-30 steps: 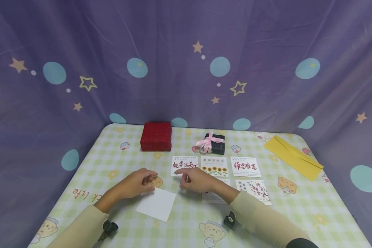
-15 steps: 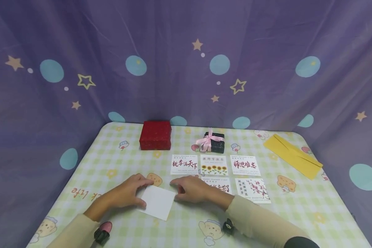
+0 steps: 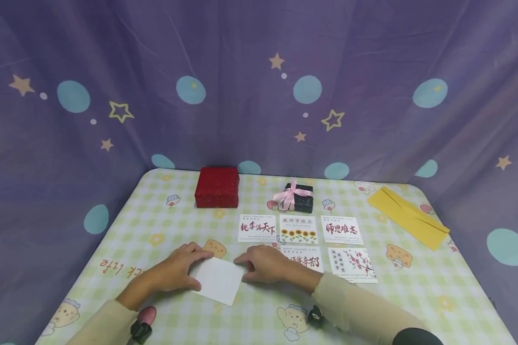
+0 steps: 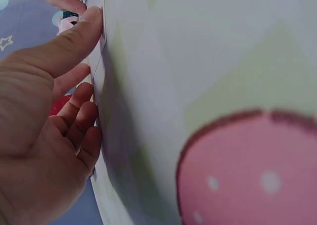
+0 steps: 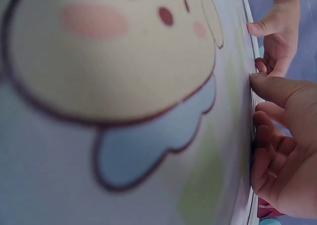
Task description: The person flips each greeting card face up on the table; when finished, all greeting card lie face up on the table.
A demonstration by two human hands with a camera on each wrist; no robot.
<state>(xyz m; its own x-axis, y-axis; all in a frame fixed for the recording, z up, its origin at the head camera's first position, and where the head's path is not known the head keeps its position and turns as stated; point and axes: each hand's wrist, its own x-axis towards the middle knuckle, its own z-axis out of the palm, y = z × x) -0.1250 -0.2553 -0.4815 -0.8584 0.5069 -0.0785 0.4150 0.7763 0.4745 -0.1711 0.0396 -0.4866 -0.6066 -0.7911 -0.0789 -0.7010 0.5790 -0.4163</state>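
Note:
A blank white square card (image 3: 220,282) lies slightly turned on the checked tablecloth, between both hands. My left hand (image 3: 178,269) rests at its left side, index finger at the upper left corner and thumb at the left edge. Opposite it, my right hand (image 3: 264,264) has its index finger by the upper right corner and the thumb along the right edge. The thumbs point inward in both wrist views, while the last fingers of the left hand (image 4: 49,111) and right hand (image 5: 287,140) bend loosely beside the table surface.
Several printed cards, one with sunflowers (image 3: 299,230), form two rows right of centre; my right arm partly covers one lettered card (image 3: 304,258). Behind them stand a red box (image 3: 217,188) and a black box with pink ribbon (image 3: 300,197). A yellow envelope (image 3: 407,218) lies far right.
My left hand has slid down and left to the white card's left edge. The right hand has come down from above the card to its right edge, uncovering part of the printed cards.

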